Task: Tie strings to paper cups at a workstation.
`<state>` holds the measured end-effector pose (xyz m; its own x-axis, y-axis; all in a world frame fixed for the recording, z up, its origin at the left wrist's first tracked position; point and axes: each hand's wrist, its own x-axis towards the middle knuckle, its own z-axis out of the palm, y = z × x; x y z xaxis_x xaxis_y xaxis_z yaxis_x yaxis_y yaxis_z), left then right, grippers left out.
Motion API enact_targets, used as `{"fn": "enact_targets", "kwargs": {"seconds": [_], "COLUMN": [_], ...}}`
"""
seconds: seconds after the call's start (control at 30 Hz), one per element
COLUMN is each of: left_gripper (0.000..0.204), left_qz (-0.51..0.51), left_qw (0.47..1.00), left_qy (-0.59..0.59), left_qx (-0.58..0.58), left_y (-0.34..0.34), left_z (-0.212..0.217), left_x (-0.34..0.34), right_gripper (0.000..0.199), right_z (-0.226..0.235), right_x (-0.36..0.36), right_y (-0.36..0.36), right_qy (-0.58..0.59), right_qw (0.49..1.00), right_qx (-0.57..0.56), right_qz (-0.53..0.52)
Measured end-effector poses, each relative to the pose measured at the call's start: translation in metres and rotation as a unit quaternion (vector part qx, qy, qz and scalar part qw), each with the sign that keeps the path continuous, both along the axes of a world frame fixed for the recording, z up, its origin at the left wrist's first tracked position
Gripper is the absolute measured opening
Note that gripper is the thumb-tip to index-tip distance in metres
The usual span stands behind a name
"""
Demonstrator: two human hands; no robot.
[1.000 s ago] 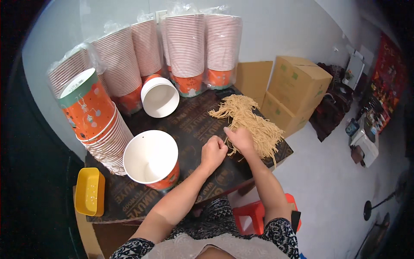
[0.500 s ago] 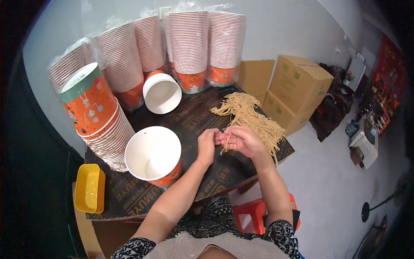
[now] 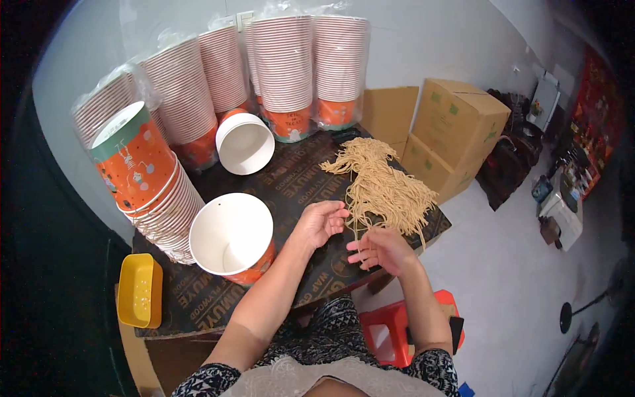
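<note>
Dark board table (image 3: 198, 304) against white wall, wrapped cup stacks (image 3: 284, 73) at back. I see string pile (image 3: 380, 182) right of the open bucket (image 3: 231, 235). Left hand (image 3: 321, 221) and right hand (image 3: 378, 250) pinch strands at pile's near edge, fingers loosely curled.

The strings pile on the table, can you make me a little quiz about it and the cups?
1. True or false: the pile of tan strings lies right of the big open cup.
2. What colour is the small tub at the table's left edge?
A yellow
B blue
C green
3. Which hand is nearer the big open cup?

Key: 1 true. 2 A. 3 the left hand; the right hand is farther off.
</note>
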<state>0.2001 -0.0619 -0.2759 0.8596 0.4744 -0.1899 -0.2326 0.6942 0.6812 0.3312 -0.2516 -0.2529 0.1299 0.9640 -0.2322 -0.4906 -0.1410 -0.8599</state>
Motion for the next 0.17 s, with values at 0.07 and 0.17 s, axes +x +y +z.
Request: {"fn": "enact_targets", "kwargs": {"seconds": [0.07,0.17], "left_gripper": [0.019,0.021], "left_qz": [0.049,0.134], "left_qw": [0.996,0.937], "left_qy": [0.046,0.201], "left_qx": [0.058,0.254], "left_y": [0.001,-0.005], "left_z": [-0.002,0.0], "left_x": [-0.001,0.002], "right_gripper": [0.027,0.028], "right_z": [0.002,-0.002], "right_x": [-0.002,0.001], "right_y": [-0.007,-0.015], "right_qy": [-0.016,-0.053], "right_qw": [1.0,0.998], "right_qx": [-0.01,-0.012], "right_qz": [0.009,0.036]}}
